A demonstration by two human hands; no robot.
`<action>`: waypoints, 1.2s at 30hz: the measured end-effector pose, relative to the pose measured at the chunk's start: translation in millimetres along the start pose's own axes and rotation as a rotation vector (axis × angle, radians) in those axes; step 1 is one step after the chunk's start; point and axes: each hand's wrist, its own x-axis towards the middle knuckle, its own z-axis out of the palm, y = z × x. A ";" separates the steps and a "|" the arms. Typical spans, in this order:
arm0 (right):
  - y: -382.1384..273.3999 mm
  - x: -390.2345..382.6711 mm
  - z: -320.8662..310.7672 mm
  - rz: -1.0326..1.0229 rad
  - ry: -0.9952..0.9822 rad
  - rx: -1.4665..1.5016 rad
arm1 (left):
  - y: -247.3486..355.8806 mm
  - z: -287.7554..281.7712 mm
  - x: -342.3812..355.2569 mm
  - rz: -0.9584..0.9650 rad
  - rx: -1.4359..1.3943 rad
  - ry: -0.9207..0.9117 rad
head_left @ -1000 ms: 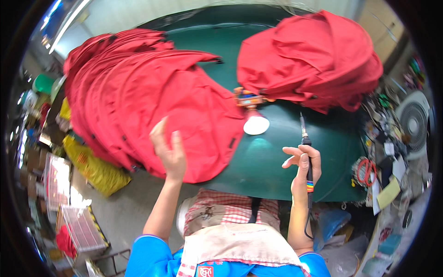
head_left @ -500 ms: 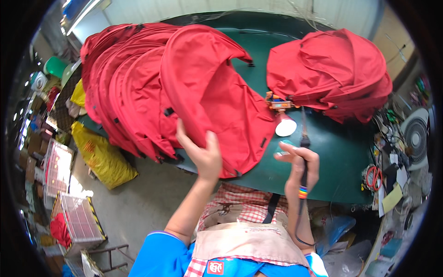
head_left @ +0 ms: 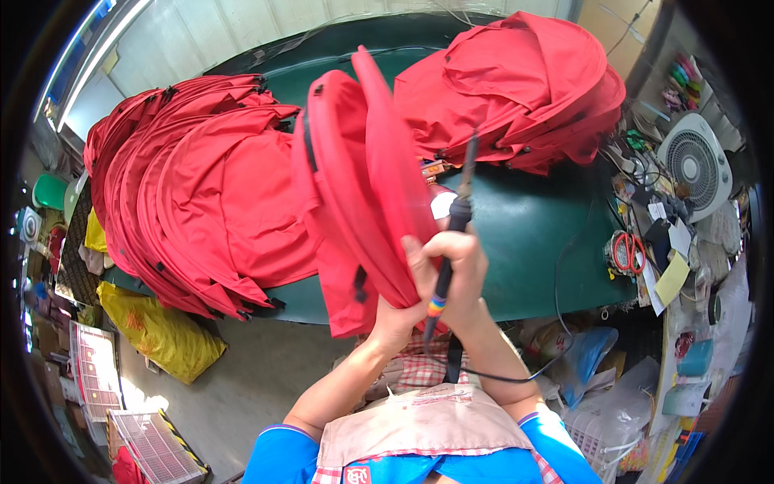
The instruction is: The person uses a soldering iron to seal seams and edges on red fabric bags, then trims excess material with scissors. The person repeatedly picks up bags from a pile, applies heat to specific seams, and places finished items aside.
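My left hand (head_left: 397, 324) grips the lower edge of a red fabric canopy (head_left: 347, 177), lifted upright and folded in front of me. The canopy hides part of its fingers. Black tabs show along the canopy's edge. My right hand (head_left: 458, 262) is closed around the black handle of a soldering iron (head_left: 459, 214), its thin tip pointing up and away. A multicoloured band circles the handle's lower end, and a black cord trails to the right. The right fingers lie against the canopy's right side.
Overlapping red canopies (head_left: 218, 189) lie on the green table (head_left: 540, 258) at left; another pile (head_left: 524, 81) lies at far right. Behind my right hand, a white round thing (head_left: 441, 205) is partly covered. Red-handled scissors (head_left: 628, 252), a fan (head_left: 693, 165) and a yellow bag (head_left: 161, 331) flank the table.
The front canopy has been taken hold of and raised off the stack, folded upright. My right hand has moved left with the soldering iron to meet it. The view has shifted.
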 end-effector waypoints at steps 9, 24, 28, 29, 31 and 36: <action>29.6 49.5 -59.0 0.054 0.469 0.054 | 66.0 7.3 31.6 0.634 -0.085 0.413; 143.7 19.8 -26.3 0.056 0.223 -0.201 | -14.3 -28.3 102.6 -0.182 -0.338 -0.108; 130.2 24.1 -10.1 -0.053 0.163 -0.159 | -7.2 -2.6 109.9 -0.224 -0.014 -0.161; 128.1 25.0 -9.6 -0.036 0.131 -0.158 | -5.7 1.5 112.3 -0.227 0.035 -0.185; 123.9 31.9 -16.1 -0.012 0.105 -0.239 | -10.2 -1.2 122.1 -0.197 0.040 -0.177; 89.8 16.8 -75.7 0.170 0.185 0.194 | -5.7 -3.8 120.4 -0.186 0.121 -0.164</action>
